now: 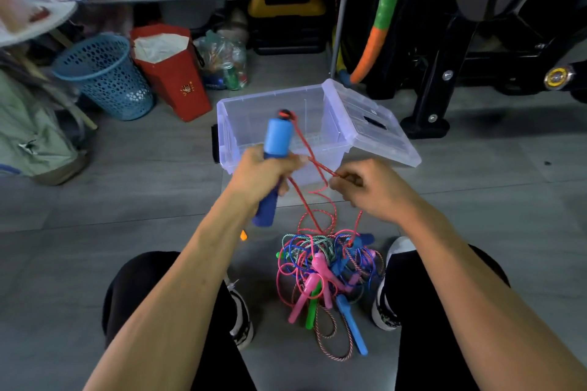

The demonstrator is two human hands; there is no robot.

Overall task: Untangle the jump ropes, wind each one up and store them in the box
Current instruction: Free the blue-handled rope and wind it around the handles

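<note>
My left hand (pixel 266 172) grips the blue handle (pixel 273 158) upright before the open box (pixel 279 133); my right hand (pixel 370 187) pinches its red rope (pixel 313 168). I'd draw slack gently upward, working loops free from the tangle (pixel 330 273) on the floor between my feet. No readable writing anywhere.

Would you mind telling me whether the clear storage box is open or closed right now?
Open. The clear box shows its bare inside, with no ropes stored, and its lid rests tilted against its right rim.
</note>
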